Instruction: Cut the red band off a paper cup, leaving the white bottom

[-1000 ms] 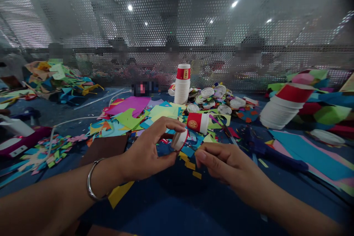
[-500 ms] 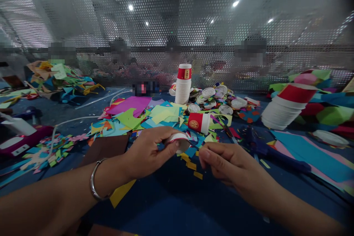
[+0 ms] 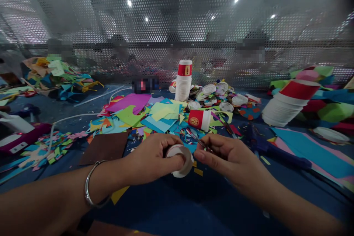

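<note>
My left hand (image 3: 155, 158) grips a small white paper cup (image 3: 188, 162), its thumb inside the mouth and its fingers round the outside. The cup is tilted so its opening faces me and to the right. Just right of it, my right hand (image 3: 221, 155) is closed on a pair of scissors (image 3: 197, 137), whose thin metal blades point up and left. The handles are mostly hidden by the fingers. Blades and cup are slightly apart. Behind both hands a red and white paper cup (image 3: 199, 120) lies on its side among coloured paper scraps (image 3: 163, 116).
A tall stack of paper cups (image 3: 183, 84) stands at the back beside a heap of cut round cup bottoms (image 3: 210, 96). Another cup stack (image 3: 290, 103) leans at right, near a blue glue gun (image 3: 271, 149). A power strip (image 3: 24, 138) lies at left. Brown paper (image 3: 105, 148) is by my left hand.
The cup has turned in my left hand, so its opening now faces me. The scissor blades have come away from the cup and now point up and left.
</note>
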Demonstrator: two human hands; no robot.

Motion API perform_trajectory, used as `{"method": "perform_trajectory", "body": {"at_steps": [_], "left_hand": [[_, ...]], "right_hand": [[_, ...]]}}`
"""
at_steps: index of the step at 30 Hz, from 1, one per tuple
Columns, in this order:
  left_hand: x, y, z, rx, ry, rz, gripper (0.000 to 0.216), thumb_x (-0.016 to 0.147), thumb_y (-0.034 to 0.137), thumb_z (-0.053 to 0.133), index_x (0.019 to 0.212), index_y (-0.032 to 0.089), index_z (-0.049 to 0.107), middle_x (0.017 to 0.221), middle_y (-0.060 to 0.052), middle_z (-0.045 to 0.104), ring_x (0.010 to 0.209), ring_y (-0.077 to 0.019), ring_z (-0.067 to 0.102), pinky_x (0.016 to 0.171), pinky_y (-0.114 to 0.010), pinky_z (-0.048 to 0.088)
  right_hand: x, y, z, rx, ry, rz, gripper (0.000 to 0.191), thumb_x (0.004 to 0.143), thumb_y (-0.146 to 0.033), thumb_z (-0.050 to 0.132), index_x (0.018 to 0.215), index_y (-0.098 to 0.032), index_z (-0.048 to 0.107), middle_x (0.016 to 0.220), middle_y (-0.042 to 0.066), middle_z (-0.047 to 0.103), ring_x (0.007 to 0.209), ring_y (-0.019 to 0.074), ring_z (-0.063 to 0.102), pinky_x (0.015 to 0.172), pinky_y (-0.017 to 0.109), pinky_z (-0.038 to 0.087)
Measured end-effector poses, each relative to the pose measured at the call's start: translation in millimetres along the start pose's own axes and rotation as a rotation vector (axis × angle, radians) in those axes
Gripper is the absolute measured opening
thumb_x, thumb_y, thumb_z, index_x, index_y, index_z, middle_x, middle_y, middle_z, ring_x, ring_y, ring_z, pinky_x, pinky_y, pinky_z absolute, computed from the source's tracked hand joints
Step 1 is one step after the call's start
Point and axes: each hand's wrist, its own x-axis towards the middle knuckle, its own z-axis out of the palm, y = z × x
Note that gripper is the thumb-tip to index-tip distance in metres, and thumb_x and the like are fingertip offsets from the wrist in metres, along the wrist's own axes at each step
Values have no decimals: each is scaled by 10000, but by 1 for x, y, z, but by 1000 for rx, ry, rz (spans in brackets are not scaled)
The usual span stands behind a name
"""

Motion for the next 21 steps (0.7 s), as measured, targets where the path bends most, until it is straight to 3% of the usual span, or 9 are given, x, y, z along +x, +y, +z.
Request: {"method": "perform_trajectory", "body": {"at_steps": [5,16,21], "left_hand": [[0,-1,5,-22,-102,-59,124,781,272,623,715,176,579,647,47,470,597,-100,415,532,-220,316],[-1,-1,7,-72,-160,-106,123,782,277,620,735,182,556,657,52,460,589,-96,384,539,-231,315],[-2,-1,5,-164,-210,-40,128,810,280,644,790,168,585,693,44,469,620,-100,388,578,-234,337]], "right_hand": [[2,3,7,100,-74,40,361,865,-539,729,849,-191,635,761,-17,564,681,125,460,608,237,388],[1,3,6,148,-87,70,338,819,-484,791,795,-174,659,731,-26,561,669,120,442,603,238,351],[-1,3,4,135,-103,13,325,865,-472,760,804,-178,637,722,-36,524,637,103,398,556,225,319]]}}
